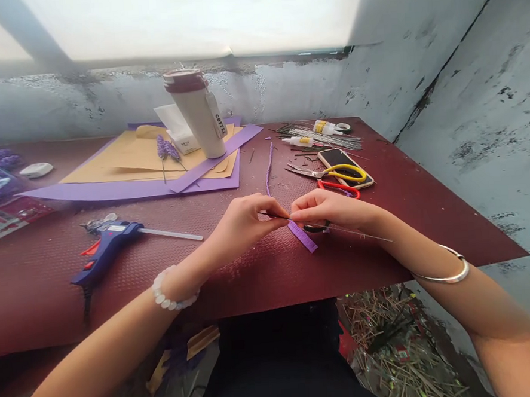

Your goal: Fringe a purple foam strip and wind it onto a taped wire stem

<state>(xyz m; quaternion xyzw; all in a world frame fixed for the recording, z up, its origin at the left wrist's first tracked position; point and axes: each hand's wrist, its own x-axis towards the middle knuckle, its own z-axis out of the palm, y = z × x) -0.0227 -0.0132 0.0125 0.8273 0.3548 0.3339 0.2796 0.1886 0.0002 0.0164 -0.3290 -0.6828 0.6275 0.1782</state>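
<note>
My left hand (260,220) and my right hand (326,210) meet fingertip to fingertip above the table. Both are closed in a pinch on a thin wire (361,234), which runs on to the right under my right wrist. Just below the fingertips slants a purple crepe paper strip (303,238); whether it is joined to the wire I cannot tell. A dark rounded object (315,227), partly hidden, sits beneath my right hand. Behind the hands lies a narrow twisted purple strip (269,169). Scissors (335,173) with yellow and red handles rest on a phone (363,177).
A blue glue gun (110,247) with a glue stick lies left. Behind are purple and tan paper sheets (96,164), a coffee cup (199,118), and purple flower sprigs (167,147). Wires (349,140) and glue bottles (326,127) lie back right, near the wall (480,119).
</note>
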